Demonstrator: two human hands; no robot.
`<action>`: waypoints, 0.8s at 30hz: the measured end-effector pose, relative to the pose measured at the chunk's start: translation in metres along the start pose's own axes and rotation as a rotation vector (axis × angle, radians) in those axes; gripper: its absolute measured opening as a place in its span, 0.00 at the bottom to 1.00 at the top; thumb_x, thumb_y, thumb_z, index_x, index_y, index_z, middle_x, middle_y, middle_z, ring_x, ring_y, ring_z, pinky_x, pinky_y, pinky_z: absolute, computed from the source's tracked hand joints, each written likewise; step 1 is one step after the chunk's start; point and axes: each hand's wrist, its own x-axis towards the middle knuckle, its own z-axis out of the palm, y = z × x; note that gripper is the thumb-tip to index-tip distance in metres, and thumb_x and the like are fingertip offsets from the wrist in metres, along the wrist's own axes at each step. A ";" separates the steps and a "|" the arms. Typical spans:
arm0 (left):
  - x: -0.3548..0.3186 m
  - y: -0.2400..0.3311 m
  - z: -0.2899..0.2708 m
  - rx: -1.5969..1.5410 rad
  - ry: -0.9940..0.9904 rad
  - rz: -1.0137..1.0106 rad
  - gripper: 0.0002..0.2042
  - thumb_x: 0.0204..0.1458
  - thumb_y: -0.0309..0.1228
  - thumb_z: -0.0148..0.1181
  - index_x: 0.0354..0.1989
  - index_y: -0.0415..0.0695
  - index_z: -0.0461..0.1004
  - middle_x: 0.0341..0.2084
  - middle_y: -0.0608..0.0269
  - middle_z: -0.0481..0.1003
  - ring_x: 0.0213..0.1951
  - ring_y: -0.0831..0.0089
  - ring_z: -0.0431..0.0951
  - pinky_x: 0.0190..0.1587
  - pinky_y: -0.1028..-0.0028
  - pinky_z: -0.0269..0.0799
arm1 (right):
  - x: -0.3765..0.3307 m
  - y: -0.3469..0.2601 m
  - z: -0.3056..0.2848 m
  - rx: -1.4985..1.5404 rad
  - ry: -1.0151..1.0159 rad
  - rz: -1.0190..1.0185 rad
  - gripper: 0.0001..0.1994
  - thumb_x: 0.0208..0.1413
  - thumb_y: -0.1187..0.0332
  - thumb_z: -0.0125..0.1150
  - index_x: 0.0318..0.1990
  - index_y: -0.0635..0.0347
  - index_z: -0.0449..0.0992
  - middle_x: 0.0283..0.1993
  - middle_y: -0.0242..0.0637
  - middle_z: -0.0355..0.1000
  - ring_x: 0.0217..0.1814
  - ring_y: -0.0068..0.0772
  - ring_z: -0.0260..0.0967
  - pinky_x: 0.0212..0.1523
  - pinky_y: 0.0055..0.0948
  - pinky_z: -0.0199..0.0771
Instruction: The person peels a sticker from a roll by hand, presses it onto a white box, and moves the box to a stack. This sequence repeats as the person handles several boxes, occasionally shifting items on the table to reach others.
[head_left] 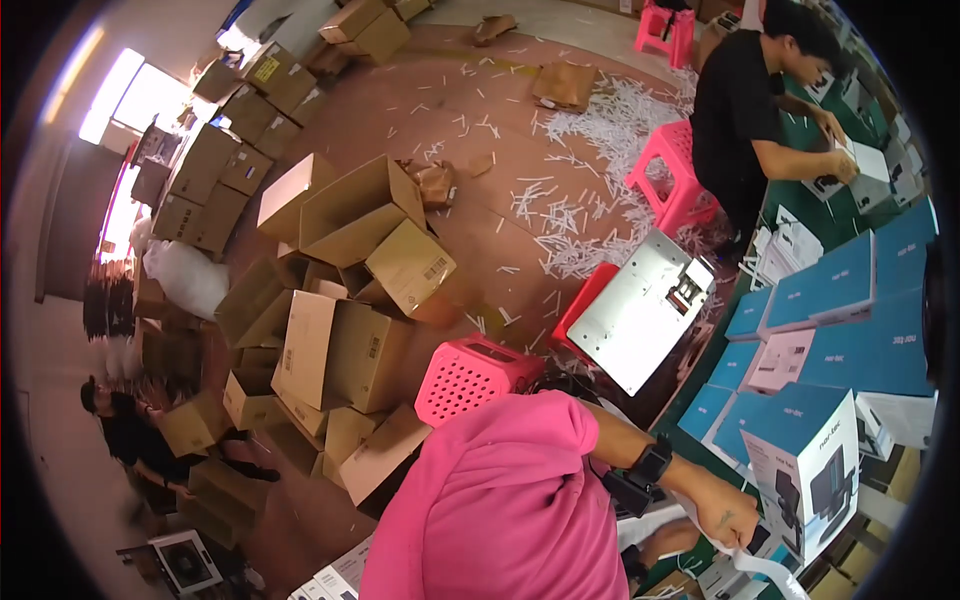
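My left hand (725, 513) reaches over the green table at the lower right, its fingers closed on a curved white strip (770, 566). A small dark thing shows at its fingertips, too little of it to name. A black device is strapped to that wrist. Just beyond the fingers stands an upright white box (800, 465) with a printed picture and a blue top. Below my left forearm, part of my right hand (668, 544) shows; its fingers are hidden. My pink sleeve covers the lower middle.
Blue-topped boxes (825, 290) line the green table (715, 385). A person (745, 110) handles a box farther along. Pink stools (470, 380), a white metal-topped machine (640, 315) and open cartons (340, 350) stand nearby. Paper shreds (640, 110) litter the floor. Another person (150, 430) is among cartons at left.
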 end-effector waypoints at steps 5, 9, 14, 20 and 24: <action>-0.004 -0.014 0.015 -0.063 0.044 0.085 0.10 0.51 0.32 0.57 0.34 0.38 0.78 0.24 0.44 0.75 0.26 0.48 0.75 0.30 0.57 0.68 | -0.066 0.056 -0.020 -0.047 0.023 0.251 0.10 0.63 0.69 0.53 0.42 0.67 0.77 0.40 0.52 0.77 0.44 0.55 0.75 0.45 0.43 0.74; -0.006 -0.023 -0.003 -0.124 0.063 -0.153 0.11 0.55 0.29 0.58 0.45 0.40 0.80 0.30 0.47 0.79 0.32 0.52 0.80 0.36 0.61 0.74 | -0.026 0.061 -0.012 -0.059 0.209 0.381 0.11 0.64 0.68 0.52 0.42 0.67 0.77 0.40 0.52 0.77 0.44 0.57 0.75 0.45 0.45 0.74; 0.018 0.005 -0.015 -0.164 -0.158 -0.693 0.13 0.62 0.29 0.55 0.50 0.37 0.79 0.29 0.63 0.80 0.30 0.83 0.72 0.34 0.78 0.70 | -0.023 0.050 -0.103 0.229 0.295 0.620 0.10 0.63 0.67 0.53 0.41 0.63 0.79 0.34 0.53 0.77 0.37 0.60 0.75 0.38 0.50 0.73; 0.031 -0.009 0.002 -0.259 -0.130 -0.709 0.14 0.64 0.28 0.53 0.54 0.35 0.77 0.37 0.62 0.83 0.36 0.85 0.75 0.41 0.81 0.71 | -0.025 0.063 -0.107 -0.078 0.088 0.346 0.03 0.50 0.73 0.56 0.28 0.60 0.75 0.27 0.48 0.77 0.32 0.53 0.78 0.35 0.48 0.77; 0.032 -0.010 0.001 -0.187 -0.169 -0.723 0.14 0.65 0.28 0.53 0.55 0.35 0.77 0.38 0.61 0.84 0.36 0.85 0.75 0.41 0.81 0.71 | -0.027 0.064 -0.102 -0.102 -0.023 0.303 0.04 0.51 0.72 0.56 0.29 0.61 0.76 0.27 0.48 0.77 0.31 0.52 0.78 0.35 0.45 0.78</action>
